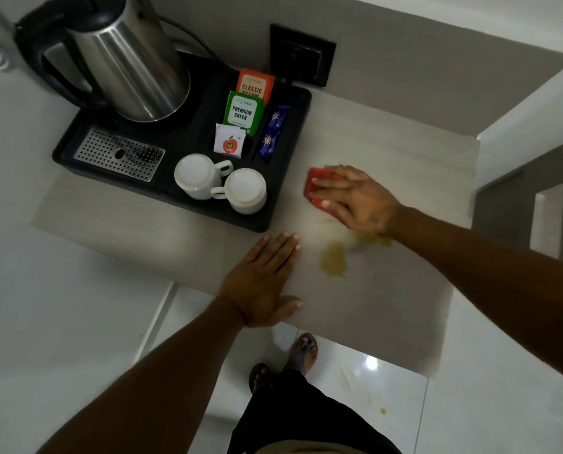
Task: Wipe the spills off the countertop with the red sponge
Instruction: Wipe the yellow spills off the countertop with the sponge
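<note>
The right hand (355, 199) presses flat over the red sponge (319, 188) on the tabletop (388, 306), seemingly gripping its edges; the left hand (263, 280) rests open beside a yellowish spill (334, 258).

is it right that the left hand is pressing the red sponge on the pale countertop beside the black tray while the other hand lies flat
Not quite: the head view shows the right hand pressing the red sponge on the pale countertop beside the black tray; the left hand lies flat.
</note>
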Available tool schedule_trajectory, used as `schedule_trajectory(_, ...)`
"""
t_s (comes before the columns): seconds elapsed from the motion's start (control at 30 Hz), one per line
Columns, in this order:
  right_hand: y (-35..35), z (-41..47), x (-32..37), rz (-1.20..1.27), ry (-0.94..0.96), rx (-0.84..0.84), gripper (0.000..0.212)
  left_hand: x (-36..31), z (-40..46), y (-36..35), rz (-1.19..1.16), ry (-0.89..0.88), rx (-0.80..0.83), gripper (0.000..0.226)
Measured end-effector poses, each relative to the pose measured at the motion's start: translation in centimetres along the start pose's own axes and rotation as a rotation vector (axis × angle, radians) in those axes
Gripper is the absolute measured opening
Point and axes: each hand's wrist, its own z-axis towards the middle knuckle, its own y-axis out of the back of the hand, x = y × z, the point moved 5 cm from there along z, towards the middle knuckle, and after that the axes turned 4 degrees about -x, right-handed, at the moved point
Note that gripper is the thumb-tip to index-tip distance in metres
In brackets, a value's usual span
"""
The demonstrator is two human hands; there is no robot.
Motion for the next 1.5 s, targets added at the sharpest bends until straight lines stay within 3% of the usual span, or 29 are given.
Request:
schedule_trajectory(0.17, 3.3, -2.7, -7.1, -0.045, -0.342, -0.037, 0.041, 0.0, 0.0, -0.2, 0.016, -0.011, -0.024, 0.096)
schedule_trajectory(0.3, 2.6, -0.2, -6.9, -0.011, -0.464, -0.046, 0.04, -0.1, 0.0, 0.1, 0.016, -0.006, 0.016, 0.094)
schedule_trajectory(0.47, 1.6, -3.5, -2.8, 0.024, -0.306, -0.051, 0.035, -0.1, -0.1, 0.0, 0.035, -0.003, 0.015, 0.094)
schedule_trajectory(0.63, 4.4, -8.9, -8.8, -0.008, -0.594, -0.121, 0.039, -0.1, 0.1, -0.2, 0.056, -0.003, -0.016, 0.095)
schedule_trajectory(0.8, 3.4, -5.2, -7.1, 0.004, -0.621, -0.195, 0.035, -0.1, 0.0, 0.0, 0.044, -0.009, 0.003, 0.094)
schedule_trajectory(0.9, 1.3, -4.2, -3.1, 0.023, -0.506, -0.1, 0.036, -0.2, 0.0, 0.4, 0.035, 0.031, 0.034, 0.094)
schedule_trajectory(1.03, 0.7, -9.4, -0.2, 0.002, -0.401, -0.046, 0.043, 0.1, -1.0, 0.7, 0.014, 0.162, 0.029, 0.096)
schedule_trajectory(1.17, 2.4, -14.4, -3.6, -0.055, -0.588, -0.101, 0.048, 0.2, -1.5, 0.3, 0.01, 0.177, -0.005, 0.097)
schedule_trajectory(1.3, 2.4, -11.2, -5.1, -0.068, -0.813, -0.236, 0.047, 0.3, -1.5, 0.2, 0.014, 0.168, -0.035, 0.096)
schedule_trajectory(1.37, 1.2, -8.7, -3.3, -0.047, -0.855, -0.224, 0.044, 0.3, -1.5, 0.1, 0.022, 0.151, -0.029, 0.095)
schedule_trajectory(1.5, -1.8, -8.2, 5.3, -0.038, -0.68, -0.189, 0.038, 1.0, -1.5, 0.4, 0.018, 0.093, 0.009, 0.094)
